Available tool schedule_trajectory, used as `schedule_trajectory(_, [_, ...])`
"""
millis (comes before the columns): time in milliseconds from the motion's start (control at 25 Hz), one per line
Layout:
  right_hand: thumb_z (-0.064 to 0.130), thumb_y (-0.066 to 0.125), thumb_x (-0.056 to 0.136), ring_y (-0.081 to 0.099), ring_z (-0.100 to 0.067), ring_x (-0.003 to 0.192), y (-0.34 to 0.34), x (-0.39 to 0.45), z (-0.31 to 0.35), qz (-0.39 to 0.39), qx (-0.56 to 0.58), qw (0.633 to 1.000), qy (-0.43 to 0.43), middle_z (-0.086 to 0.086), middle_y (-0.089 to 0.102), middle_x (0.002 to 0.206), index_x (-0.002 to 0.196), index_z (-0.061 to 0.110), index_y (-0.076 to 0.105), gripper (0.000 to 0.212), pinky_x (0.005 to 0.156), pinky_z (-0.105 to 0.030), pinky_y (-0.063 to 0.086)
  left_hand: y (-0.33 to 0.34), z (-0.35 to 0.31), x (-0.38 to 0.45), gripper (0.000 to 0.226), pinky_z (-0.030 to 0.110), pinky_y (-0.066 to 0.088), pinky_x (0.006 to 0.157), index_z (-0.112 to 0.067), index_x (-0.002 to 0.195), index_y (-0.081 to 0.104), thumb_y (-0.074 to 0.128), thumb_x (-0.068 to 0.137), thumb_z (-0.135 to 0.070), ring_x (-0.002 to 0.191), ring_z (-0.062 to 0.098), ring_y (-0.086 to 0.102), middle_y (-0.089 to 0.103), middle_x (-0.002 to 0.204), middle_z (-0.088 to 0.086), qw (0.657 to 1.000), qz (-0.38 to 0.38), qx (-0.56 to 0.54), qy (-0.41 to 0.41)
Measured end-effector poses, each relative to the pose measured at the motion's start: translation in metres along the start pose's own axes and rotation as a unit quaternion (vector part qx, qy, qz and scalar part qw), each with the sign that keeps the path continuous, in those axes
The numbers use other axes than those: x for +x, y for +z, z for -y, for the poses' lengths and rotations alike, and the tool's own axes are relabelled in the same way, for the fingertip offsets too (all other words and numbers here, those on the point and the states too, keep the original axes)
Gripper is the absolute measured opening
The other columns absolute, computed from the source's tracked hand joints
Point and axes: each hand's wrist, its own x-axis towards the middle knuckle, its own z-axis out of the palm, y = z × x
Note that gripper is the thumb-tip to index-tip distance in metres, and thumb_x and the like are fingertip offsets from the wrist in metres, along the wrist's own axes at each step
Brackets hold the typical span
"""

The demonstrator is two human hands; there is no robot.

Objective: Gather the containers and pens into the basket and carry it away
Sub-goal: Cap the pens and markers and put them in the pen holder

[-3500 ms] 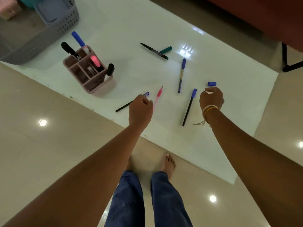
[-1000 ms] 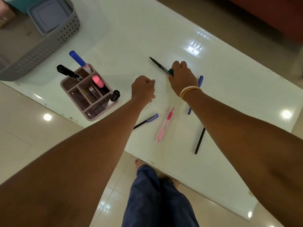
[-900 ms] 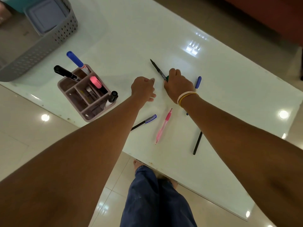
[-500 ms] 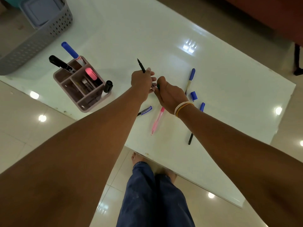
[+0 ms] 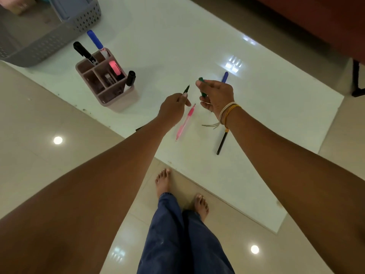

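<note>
My left hand (image 5: 172,110) pinches an uncapped black pen (image 5: 186,89), its tip pointing up and away. My right hand (image 5: 216,94) holds the green cap (image 5: 201,87) a short gap to the right of that tip. Both hover above the white table (image 5: 177,36). A pink pen (image 5: 184,123) lies below the hands. A black pen (image 5: 221,142) lies under my right wrist, and a blue-capped pen (image 5: 225,77) shows behind my right hand. A pink organizer (image 5: 110,84) with several markers stands at left. The grey basket (image 5: 49,34) sits at the far left corner.
A lilac lidded container (image 5: 69,4) sits inside the basket. The table's near edge runs diagonally just past my bare feet (image 5: 164,181). A dark red piece of furniture (image 5: 316,22) and a black leg (image 5: 355,80) stand beyond the table at right.
My right hand picked the green cap off the table and my left hand took the black pen. They met, then drew slightly apart, with cap and pen now separate above the table.
</note>
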Motion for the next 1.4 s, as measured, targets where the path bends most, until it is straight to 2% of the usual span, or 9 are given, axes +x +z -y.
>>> schedule_trajectory(80, [0.02,0.072,0.085,0.067,-0.015,0.076,-0.007,-0.01,0.0,0.023,0.044,0.999,0.014,0.001,0.069,0.081,0.096,0.019,0.068,0.012,0.075,-0.03,0.054,0.007,0.004,-0.019,0.035,0.03,0.037,0.054,-0.013,0.092,0.062,0.032,0.104,-0.027,0.094,0.053,0.049,0.061,0.099,0.03,1.0,0.001,0.003,0.018])
schedule_trajectory(120, [0.019,0.07,0.087,0.069,-0.016,0.082,-0.01,-0.014,-0.001,0.023,0.068,0.997,0.016,0.001,0.071,0.085,0.095,0.021,0.065,0.01,0.078,-0.031,0.052,0.01,0.006,-0.027,0.034,0.025,0.032,0.053,-0.014,0.092,0.062,0.033,0.104,-0.025,0.086,0.051,0.047,0.062,0.091,0.023,1.0,0.001,0.001,0.029])
schedule_trajectory(200, [0.019,0.063,0.092,0.07,-0.019,0.087,-0.014,-0.018,-0.005,0.024,0.125,0.992,0.023,-0.001,0.073,0.09,0.102,0.018,0.053,0.014,0.083,-0.035,0.052,0.016,0.009,-0.041,0.034,0.022,0.028,0.053,-0.012,0.096,0.065,0.035,0.104,-0.024,0.06,0.019,0.043,0.05,0.068,-0.004,0.999,-0.001,-0.001,0.049])
schedule_trajectory(320, [0.017,0.056,0.096,0.072,-0.022,0.083,-0.014,-0.029,-0.012,0.038,0.19,0.981,0.032,-0.006,0.073,0.093,0.11,0.016,0.04,0.021,0.083,-0.037,0.055,0.024,0.014,-0.05,0.034,0.024,0.03,0.056,-0.009,0.1,0.067,0.036,0.103,-0.024,0.056,0.004,0.034,0.042,0.064,-0.012,0.998,-0.012,-0.019,0.059])
schedule_trajectory(1000, [0.009,0.057,0.095,0.069,-0.026,0.078,-0.011,-0.057,-0.019,0.059,0.156,0.986,0.003,-0.014,0.069,0.091,0.112,0.014,0.055,0.018,0.077,-0.036,0.061,0.029,0.033,-0.07,0.034,0.024,0.03,0.053,-0.015,0.083,0.062,0.036,0.102,-0.026,0.057,0.01,0.041,0.043,0.061,-0.005,0.998,-0.039,-0.005,0.043])
schedule_trajectory(1200, [0.012,0.061,0.093,0.061,-0.017,0.064,-0.013,-0.052,-0.018,0.044,0.055,0.997,0.0,-0.009,0.07,0.082,0.098,0.008,0.061,0.006,0.061,-0.025,0.059,0.023,0.038,-0.07,0.039,0.031,0.038,0.063,-0.026,0.067,0.057,0.038,0.1,-0.028,0.079,0.031,0.055,0.053,0.067,0.0,0.997,-0.078,-0.006,0.03])
schedule_trajectory(1280, [0.01,0.058,0.094,0.055,-0.013,0.06,-0.015,-0.054,-0.016,0.079,0.043,0.996,0.008,-0.007,0.065,0.077,0.103,0.006,0.066,0.013,0.055,-0.021,0.054,0.022,0.038,-0.067,0.039,0.04,0.046,0.075,-0.027,0.066,0.057,0.038,0.1,-0.028,0.096,0.038,0.059,0.065,0.092,0.019,0.996,-0.088,-0.012,0.032])
schedule_trajectory(1320, [0.009,0.055,0.096,0.051,-0.012,0.059,-0.016,-0.053,-0.015,0.09,0.042,0.995,0.019,-0.006,0.061,0.074,0.108,0.003,0.067,0.018,0.053,-0.02,0.052,0.021,0.037,-0.066,0.038,0.038,0.046,0.073,-0.026,0.067,0.057,0.038,0.1,-0.028,0.09,0.036,0.059,0.064,0.099,0.023,0.995,-0.095,-0.017,0.032])
schedule_trajectory(1400, [0.009,0.05,0.098,0.045,-0.011,0.058,-0.016,-0.052,-0.013,0.107,0.044,0.993,0.036,-0.005,0.055,0.071,0.108,0.0,0.066,0.021,0.051,-0.019,0.049,0.018,0.036,-0.066,0.037,0.029,0.036,0.057,-0.026,0.067,0.057,0.038,0.1,-0.027,0.065,0.021,0.049,0.057,0.076,0.011,0.995,-0.091,-0.03,0.037])
